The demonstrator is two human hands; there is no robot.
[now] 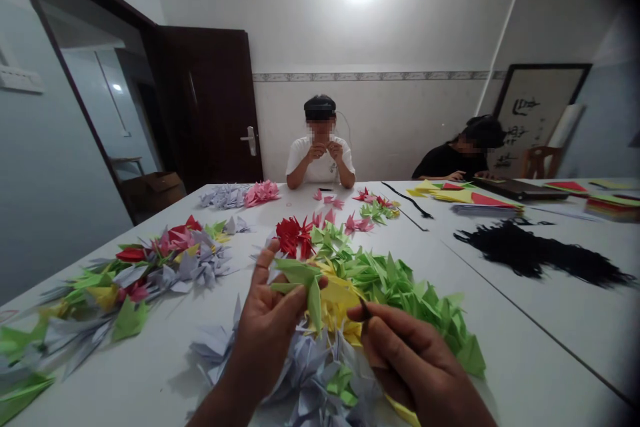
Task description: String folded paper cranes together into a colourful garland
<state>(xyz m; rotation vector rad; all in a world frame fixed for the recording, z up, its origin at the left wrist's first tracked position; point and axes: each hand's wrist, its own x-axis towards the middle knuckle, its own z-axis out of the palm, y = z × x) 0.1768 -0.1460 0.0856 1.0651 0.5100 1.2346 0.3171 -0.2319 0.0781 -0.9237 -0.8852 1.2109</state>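
Between the thumb and fingers of my left hand (pixel 273 320) is a green folded paper piece (pixel 305 280) with pointed ends. To its right, my right hand (pixel 410 353) pinches a small dark, thin item (pixel 365 309), too small to identify. The two hands are apart. Beneath and around them lie heaps of folded paper: a green heap (pixel 400 280) to the right, a yellow heap (pixel 337 300) in the middle, a pale grey-blue heap (pixel 305 373) nearest me and a red cluster (pixel 294 237) beyond.
Mixed folded paper (pixel 175 253) spreads along the left. A black stringy bundle (pixel 540 250) and coloured sheets (pixel 455 195) lie at the right. Across the table (pixel 500 353) sits a person in white (pixel 320 153); another in black (pixel 460 153) leans over at the right.
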